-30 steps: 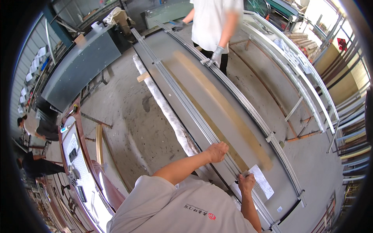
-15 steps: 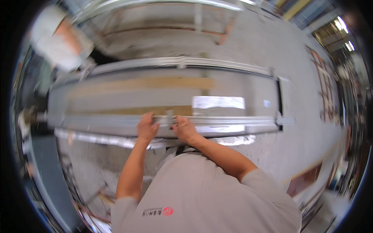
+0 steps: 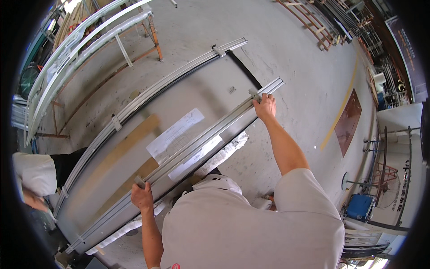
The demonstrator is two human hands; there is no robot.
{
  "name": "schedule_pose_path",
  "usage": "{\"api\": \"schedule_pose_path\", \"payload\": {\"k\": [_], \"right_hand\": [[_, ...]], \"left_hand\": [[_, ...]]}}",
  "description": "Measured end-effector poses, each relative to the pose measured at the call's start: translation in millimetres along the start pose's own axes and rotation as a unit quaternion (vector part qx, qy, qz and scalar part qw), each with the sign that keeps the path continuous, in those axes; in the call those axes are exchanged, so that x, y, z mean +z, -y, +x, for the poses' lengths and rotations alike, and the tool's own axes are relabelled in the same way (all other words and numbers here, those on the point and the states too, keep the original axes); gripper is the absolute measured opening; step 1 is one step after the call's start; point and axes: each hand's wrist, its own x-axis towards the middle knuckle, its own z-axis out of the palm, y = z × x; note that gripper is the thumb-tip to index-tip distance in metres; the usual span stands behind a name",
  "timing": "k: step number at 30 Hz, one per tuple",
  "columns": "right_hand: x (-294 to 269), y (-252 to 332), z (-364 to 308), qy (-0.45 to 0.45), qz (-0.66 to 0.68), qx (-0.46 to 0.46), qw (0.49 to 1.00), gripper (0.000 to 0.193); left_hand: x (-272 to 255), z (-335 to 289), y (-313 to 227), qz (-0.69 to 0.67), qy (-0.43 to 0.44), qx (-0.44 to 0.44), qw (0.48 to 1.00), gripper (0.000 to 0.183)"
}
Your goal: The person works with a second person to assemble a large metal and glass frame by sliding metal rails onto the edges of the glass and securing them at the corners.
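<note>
A long panel (image 3: 210, 89) with a pale translucent face and dark edges lies flat before me. Along its near side runs a silvery aluminium profile (image 3: 210, 130). My left hand (image 3: 142, 196) is closed at the middle of this profile, its fingers on a small metal clip (image 3: 139, 181). Further right, my right hand (image 3: 265, 107) grips the profile near its far right end, beside another metal clip (image 3: 255, 94). A second set of profiles (image 3: 152, 84), also held by clips, borders the panel's far side. White drawing sheets (image 3: 175, 134) show beneath the near profile.
At the left edge a co-worker's arm (image 3: 36, 202) reaches to the panel's left end. A metal rack with long white profiles (image 3: 89, 33) stands at the far left. White wrapped supports (image 3: 224, 154) show under the near edge. A fan (image 3: 386, 184) and a blue box (image 3: 359, 206) are at the right.
My view has turned, so the panel now slants up to the right. My hands, close together at the middle clip before, are now apart; the right has gone to the profile's right end.
</note>
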Motion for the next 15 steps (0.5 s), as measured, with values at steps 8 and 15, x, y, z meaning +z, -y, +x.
{"api": "schedule_pose_path", "payload": {"k": [8,15], "right_hand": [[14.6,-31.2,34.7,-0.009,0.076,-0.024,0.997,0.027],[47.1,-25.3,78.8,-0.025,-0.050,-0.111,0.992,0.028]], "left_hand": [[11.4,7.3,5.5,-0.042,-0.022,0.003,0.999,0.031],[33.7,4.8,71.7,-0.106,0.031,-0.019,0.994,0.023]]}}
